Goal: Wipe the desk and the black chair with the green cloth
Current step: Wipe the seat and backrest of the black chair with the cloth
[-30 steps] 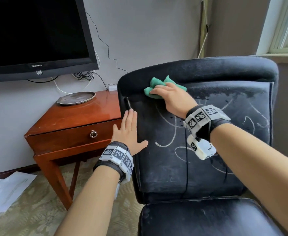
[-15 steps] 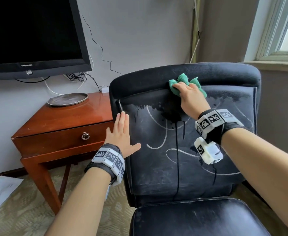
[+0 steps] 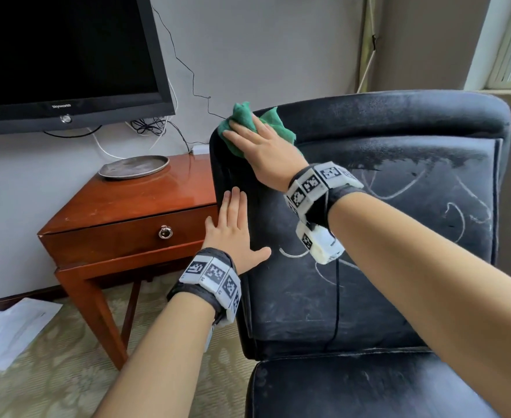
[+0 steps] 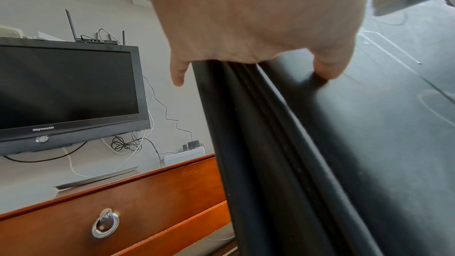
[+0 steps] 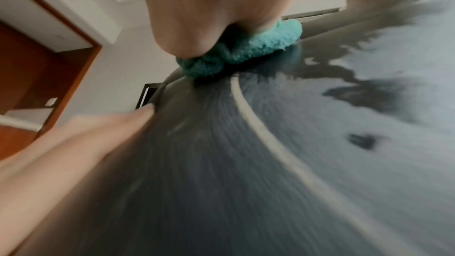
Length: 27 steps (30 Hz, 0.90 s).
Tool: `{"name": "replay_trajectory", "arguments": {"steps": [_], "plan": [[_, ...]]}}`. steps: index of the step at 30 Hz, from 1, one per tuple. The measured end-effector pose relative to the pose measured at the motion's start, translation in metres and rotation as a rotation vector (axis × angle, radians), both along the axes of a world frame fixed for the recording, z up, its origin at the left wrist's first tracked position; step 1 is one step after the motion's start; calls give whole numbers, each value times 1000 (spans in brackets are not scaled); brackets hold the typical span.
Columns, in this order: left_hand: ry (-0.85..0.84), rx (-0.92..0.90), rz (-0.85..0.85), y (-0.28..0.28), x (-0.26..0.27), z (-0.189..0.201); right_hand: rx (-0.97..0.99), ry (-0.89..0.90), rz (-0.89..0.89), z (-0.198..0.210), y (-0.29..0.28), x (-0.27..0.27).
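While the green cloth [image 3: 249, 128] is pressed beneath the flat, straight-fingered right hand [image 3: 266, 152] at the upper left corner of the black chair [image 3: 399, 236] backrest, bunched cloth shows beyond the fingertips. The left hand [image 3: 233, 233] is laid open and flat on the backrest's left edge, below the cloth, holding nothing.

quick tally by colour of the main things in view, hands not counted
black: 2, the padded black chair and the flat black television
green: 1, the crumpled green cloth under the right hand
reddish brown: 1, the wooden desk with a ring-pull drawer
grey: 1, the round metal tray
white: 1, the paper sheets on the floor
total: 6
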<state>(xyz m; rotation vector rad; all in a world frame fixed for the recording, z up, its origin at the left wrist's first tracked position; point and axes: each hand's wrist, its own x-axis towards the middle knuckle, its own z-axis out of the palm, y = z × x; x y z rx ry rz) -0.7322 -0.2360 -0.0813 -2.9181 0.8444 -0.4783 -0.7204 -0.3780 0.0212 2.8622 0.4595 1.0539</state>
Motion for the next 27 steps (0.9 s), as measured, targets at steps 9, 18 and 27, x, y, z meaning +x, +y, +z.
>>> {"name": "replay_trajectory", "arguments": {"steps": [9, 18, 27], "plan": [[6, 56, 9, 1, 2, 1, 357, -84, -369, 44, -63, -1], [26, 36, 36, 1, 0, 0, 233, -70, 22, -12, -45, -20], [77, -6, 52, -1, -3, 3, 133, -59, 110, -64, -40, -44]]}}
